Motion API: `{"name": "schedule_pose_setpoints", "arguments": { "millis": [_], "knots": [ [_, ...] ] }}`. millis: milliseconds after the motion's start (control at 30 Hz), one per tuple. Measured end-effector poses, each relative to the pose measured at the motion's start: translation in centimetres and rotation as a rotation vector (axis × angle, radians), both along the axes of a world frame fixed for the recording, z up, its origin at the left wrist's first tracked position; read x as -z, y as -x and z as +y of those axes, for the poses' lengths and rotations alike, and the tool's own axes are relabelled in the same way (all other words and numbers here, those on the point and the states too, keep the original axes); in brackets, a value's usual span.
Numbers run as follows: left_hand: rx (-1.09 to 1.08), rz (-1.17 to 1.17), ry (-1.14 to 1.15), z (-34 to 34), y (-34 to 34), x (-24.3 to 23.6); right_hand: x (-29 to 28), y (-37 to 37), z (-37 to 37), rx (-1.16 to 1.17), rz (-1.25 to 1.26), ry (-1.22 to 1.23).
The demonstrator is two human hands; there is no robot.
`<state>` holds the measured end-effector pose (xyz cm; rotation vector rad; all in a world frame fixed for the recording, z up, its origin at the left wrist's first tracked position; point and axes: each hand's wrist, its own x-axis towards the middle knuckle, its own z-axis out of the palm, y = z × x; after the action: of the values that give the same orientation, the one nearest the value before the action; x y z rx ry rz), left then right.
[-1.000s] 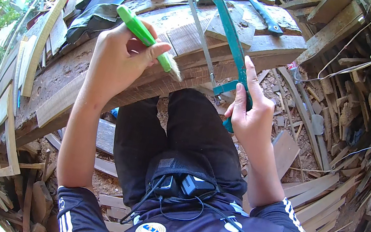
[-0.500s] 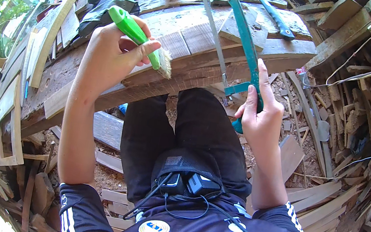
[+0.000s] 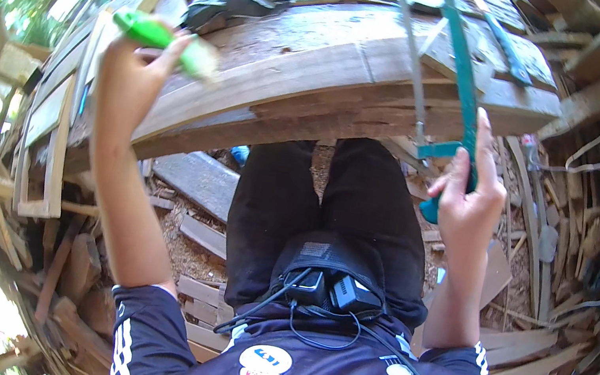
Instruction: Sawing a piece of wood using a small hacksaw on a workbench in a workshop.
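In the head view, my left hand (image 3: 134, 74) was up over the left part of the bench, its fingers clamped on the handle of a green brush (image 3: 145, 30); hand and brush were blurred, the pale bristles pointed right, and I could not tell whether they touched the wood. My right hand (image 3: 474, 190) had its fingers closed around the grip of a teal bow saw (image 3: 460, 51), with the forefinger stretched straight up along the frame and the thumb beside it. The saw reached away from me across the right part of the bench, its thin blade (image 3: 413, 55) on the left side of the frame; whether the blade rested on anything I could not tell. Between my hands ran a long plank (image 3: 305, 68) along the bench's near edge, with a thin line across it. Beyond it lay a creased dark sheet (image 3: 237, 0), and right of the saw a tool with a blue handle (image 3: 510, 54). My knees in black trousers (image 3: 372, 208) stood below the edge, and wood scraps (image 3: 596, 240) were heaped at my right.
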<state>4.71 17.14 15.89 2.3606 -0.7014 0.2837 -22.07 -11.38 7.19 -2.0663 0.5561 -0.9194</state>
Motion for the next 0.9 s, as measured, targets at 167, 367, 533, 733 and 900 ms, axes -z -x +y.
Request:
{"name": "schedule_pose_setpoints", "arguments": {
  "millis": [167, 367, 533, 733, 900],
  "knots": [
    [0.380, 0.055, 0.470, -8.1, 3.8, 4.6, 0.3, 0.5, 0.0, 0.011, 0.000, -0.053],
    [0.205, -0.039, 0.682, -8.3, 5.2, 9.4, 0.7, 0.9, 0.0, 0.030, 0.026, -0.073],
    [-0.157, 0.131, 0.293, 2.5, 3.8, 5.6, 0.4, 1.0, -0.4, 0.049, 0.066, -0.095],
    [-0.662, -0.017, -0.544, 13.1, -0.2, 1.0, 0.8, 0.5, -0.4, 0.060, 0.030, -0.107],
    [-0.411, -0.076, 0.098, 12.1, 1.4, 1.7, 1.0, 0.6, -0.7, 0.049, 0.049, -0.091]
  ]
}}
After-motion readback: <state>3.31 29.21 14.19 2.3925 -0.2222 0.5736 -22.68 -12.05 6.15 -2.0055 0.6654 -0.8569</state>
